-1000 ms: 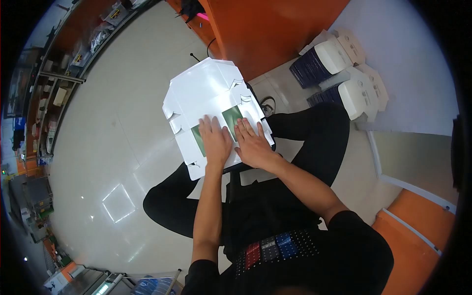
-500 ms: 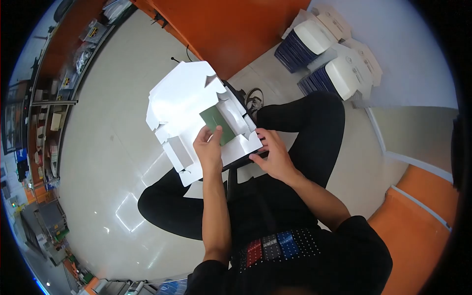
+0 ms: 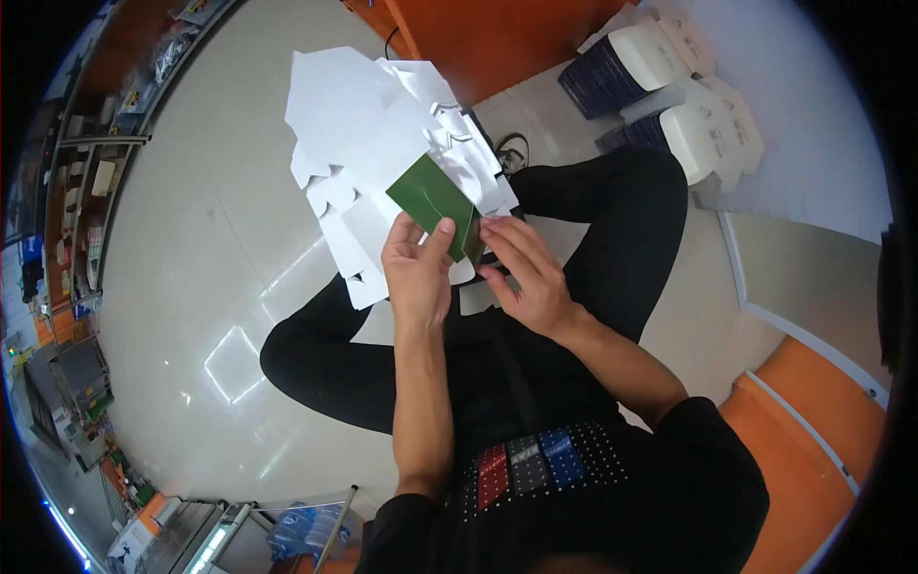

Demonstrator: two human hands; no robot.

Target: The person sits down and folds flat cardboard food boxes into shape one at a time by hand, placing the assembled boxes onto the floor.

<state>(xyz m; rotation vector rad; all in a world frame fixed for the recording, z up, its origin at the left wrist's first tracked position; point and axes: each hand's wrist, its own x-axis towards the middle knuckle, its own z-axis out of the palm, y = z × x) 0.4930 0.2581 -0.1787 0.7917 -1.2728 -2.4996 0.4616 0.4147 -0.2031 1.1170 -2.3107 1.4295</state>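
Judged in hand: working the folded near edge of green card (image 3: 421,190) between both hands. For good handling, steady with left hand (image 3: 416,277), pressing no harder than needed to stop slipping. Guide the fold with right hand (image 3: 537,289), moving evenly along the edge to avoid a stray crease. Lift clear of the flaps on white cardboard (image 3: 346,120) to avoid snagging.

Grip, left: closed on card, thumb on upper face, fingers partly hidden beneath. Grip, right: fingers and thumb curled at card's near-right edge; pinching or merely touching, cannot tell.

Position of card: between hands, tilted, extending forward past left thumb. Beyond both hands and underneath card: white cardboard.
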